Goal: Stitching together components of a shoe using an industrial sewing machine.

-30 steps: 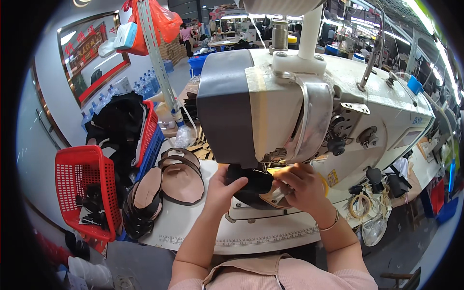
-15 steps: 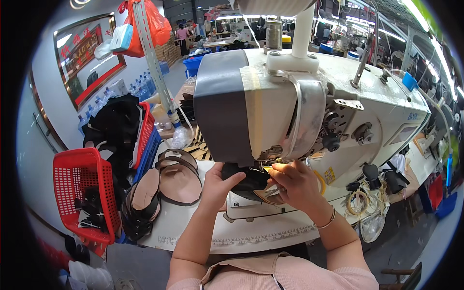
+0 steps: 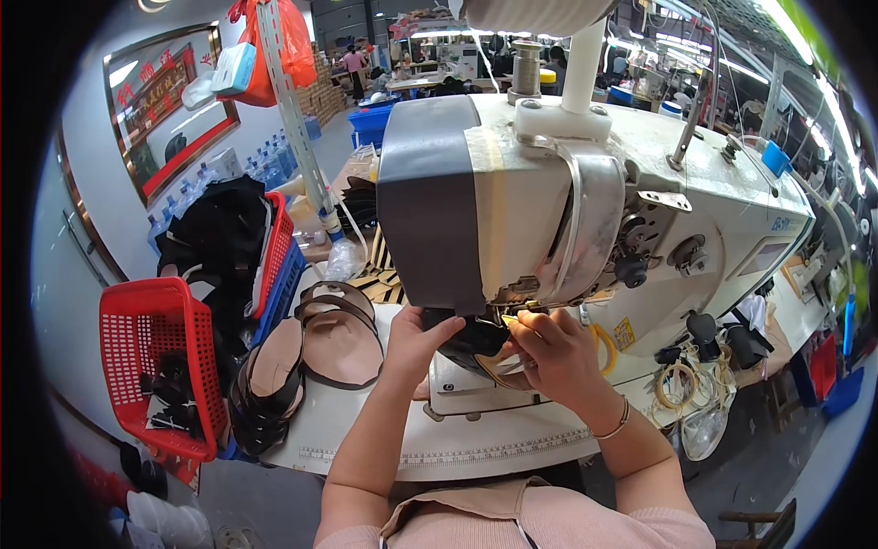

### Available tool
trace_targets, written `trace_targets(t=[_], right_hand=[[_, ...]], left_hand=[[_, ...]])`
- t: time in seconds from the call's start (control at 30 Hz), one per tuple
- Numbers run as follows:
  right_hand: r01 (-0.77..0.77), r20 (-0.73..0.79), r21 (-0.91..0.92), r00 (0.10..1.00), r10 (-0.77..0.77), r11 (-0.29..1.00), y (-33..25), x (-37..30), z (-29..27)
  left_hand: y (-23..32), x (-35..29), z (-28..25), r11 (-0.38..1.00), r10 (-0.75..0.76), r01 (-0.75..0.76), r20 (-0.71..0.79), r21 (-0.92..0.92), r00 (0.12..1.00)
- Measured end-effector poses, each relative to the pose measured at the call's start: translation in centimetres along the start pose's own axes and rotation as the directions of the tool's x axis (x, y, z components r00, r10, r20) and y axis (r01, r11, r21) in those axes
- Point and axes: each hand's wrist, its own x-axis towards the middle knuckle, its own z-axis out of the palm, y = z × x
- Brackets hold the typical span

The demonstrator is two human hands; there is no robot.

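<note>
As the person in the pink top [image 3: 585,522] sits up close, a measuring strip [image 3: 448,452] curves along the near edge of the white bench [image 3: 366,425]. Beyond it, both bare hands meet at a black piece [image 3: 471,340] with a pale-lined part, lying under the front end of a big sewing machine [image 3: 535,197]. From where I stand, the left hand [image 3: 413,346] has the piece in its grip, thumb laid over the top, other fingers mostly hidden. The right hand [image 3: 553,355], a bracelet [image 3: 618,419] at its wrist, has its fingers bent and drawn together at the piece's right side, next to the needle area; I cannot tell whether that grip pinches the piece or only steadies it.

Left of the hands, rounded pieces [image 3: 340,343] with pale linings lie on the bench, and a red basket [image 3: 215,375] of dark scraps stands at its side. Pale coils [image 3: 677,382] hang together at the right. Farther back, water bottles [image 3: 274,157] line the wall below a framed panel [image 3: 169,105], and a co-worker [image 3: 355,66] stands deep in the workshop.
</note>
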Motion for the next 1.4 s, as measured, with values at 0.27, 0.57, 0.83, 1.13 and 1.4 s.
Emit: trace_targets(t=[0.27, 0.57, 0.83, 1.13, 1.4], right_hand=[[-0.087, 0.041, 0.127, 0.996, 0.082, 0.988, -0.4, -0.2, -0.8], [-0.204, -0.015, 0.240, 0.977, 0.213, 0.949, -0.1, -1.0, -0.4], [-0.418, -0.147, 0.350, 0.859, 0.490, 0.838, -0.3, -2.8, 1.8], [-0.288, -0.163, 0.151, 0.936, 0.311, 0.946, 0.8, -2.6, 1.3], [-0.502, -0.088, 0.476, 0.790, 0.607, 0.722, 1.0, -4.1, 2.4]], left_hand=[[-1.3, 0.5, 0.0, 0.825, 0.434, -0.393, -0.010, 0.407, 0.901], [-2.1, -2.1, 1.5, -0.129, 0.615, -0.676, 0.593, 0.726, 0.519], [-1.4, -1.7, 3.1, -0.126, 0.730, -0.706, 0.547, 0.697, 0.410], [-1.4, -1.6, 2.6, 0.030, 0.721, -0.734, 0.494, 0.678, 0.486], [-1.2, -2.0, 3.2, 0.090, 0.716, -0.720, 0.458, 0.688, 0.527]])
